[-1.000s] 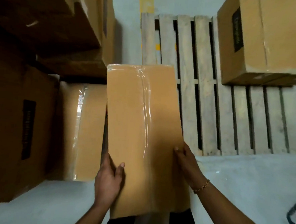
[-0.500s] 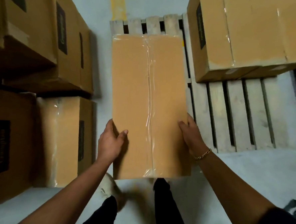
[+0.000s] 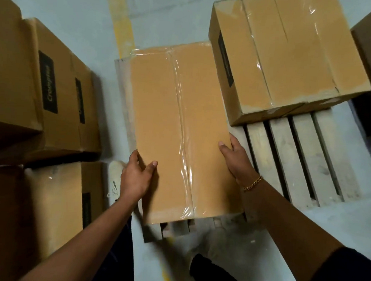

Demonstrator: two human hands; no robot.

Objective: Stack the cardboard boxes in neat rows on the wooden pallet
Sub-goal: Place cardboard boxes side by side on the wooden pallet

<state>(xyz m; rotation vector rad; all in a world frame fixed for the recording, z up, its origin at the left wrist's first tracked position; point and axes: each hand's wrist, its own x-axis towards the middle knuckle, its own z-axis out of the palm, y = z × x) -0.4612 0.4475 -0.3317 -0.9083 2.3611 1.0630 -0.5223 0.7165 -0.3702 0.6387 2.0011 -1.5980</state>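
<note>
Placing step. Left hand (image 3: 135, 177) and right hand (image 3: 236, 159) clasp taped box (image 3: 181, 127) by long sides, over wooden pallet (image 3: 298, 160), its 9 o'clock end. Stacked box (image 3: 289, 55) at 1 o'clock. Next, likely: lower, square flush beside it.

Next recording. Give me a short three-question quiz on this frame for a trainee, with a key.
1. True or false: the left hand and right hand hold the taped box by its side edges.
2. Which part of the wooden pallet shows bare slats? A) near right B) far right C) none
3. Fill in: the gold bracelet is on the ___ wrist.
Key: 1 true; 2 A; 3 right.
</note>
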